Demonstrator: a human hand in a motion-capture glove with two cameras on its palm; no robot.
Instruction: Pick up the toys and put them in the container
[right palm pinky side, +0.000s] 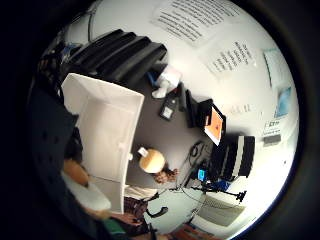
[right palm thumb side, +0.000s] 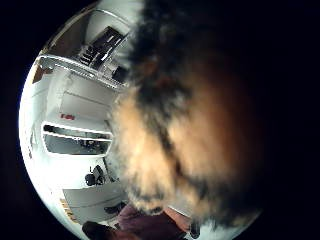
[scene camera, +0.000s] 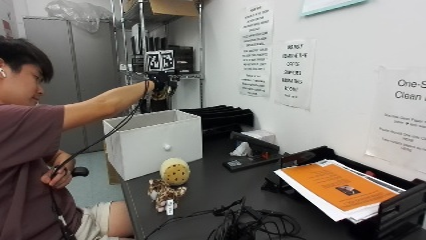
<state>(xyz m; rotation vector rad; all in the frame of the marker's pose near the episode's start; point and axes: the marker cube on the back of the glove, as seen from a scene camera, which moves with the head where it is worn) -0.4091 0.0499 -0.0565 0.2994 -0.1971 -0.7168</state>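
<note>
Below the raised gloved right hand (scene camera: 160, 82), curled round a furry tan-and-black plush toy (right palm thumb side: 185, 125), stands the white open-topped box container (scene camera: 154, 140); drop step, needing release over it.

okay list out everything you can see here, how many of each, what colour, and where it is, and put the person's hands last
container: one, white box with a small knob, on the dark table near the person.
yellow ball toy: one, yellow with dots, on the table in front of the container.
spotted plush toy: one, brown and cream, lying on the table just beside the ball.
furry toy: one, tan and black, filling the thumb side palm view, close to the palm.
paper tray: one, black, orange sheet on top, by the wall.
cables: a black tangle at the table's front.
gloved right hand: one, black, raised above the container.
bare hand: one, low by the person's side.
</note>
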